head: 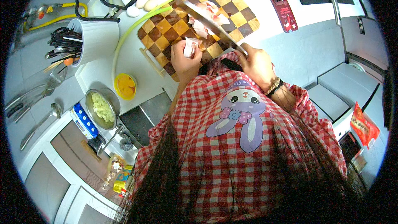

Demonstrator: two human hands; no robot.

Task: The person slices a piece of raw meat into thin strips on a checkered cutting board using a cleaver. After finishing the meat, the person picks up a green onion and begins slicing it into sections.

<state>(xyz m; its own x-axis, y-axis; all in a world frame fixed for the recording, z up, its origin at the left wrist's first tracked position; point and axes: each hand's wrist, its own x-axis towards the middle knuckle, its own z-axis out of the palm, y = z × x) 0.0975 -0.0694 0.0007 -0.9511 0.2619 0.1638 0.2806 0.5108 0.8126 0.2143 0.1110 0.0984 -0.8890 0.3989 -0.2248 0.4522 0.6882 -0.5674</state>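
My left hand (184,60) grips a small piece of pale raw meat (191,47) over the near edge of a checkered wooden cutting board (168,29). In my right hand (258,65) is the handle of a knife; its broad blade (214,25) slants up and leftward across the board. Beyond and under the blade lies a pile of sliced raw meat (209,15), partly hidden by it. The knife and the piece in my left hand are apart.
Several eggs (150,4) and long green onions (130,29) lie left of the board. A yellow bowl (125,86), a metal bowl of shredded pale-green vegetable (102,107) and a white utensil holder (98,40) stand farther left. A red phone (283,13) lies to the right.
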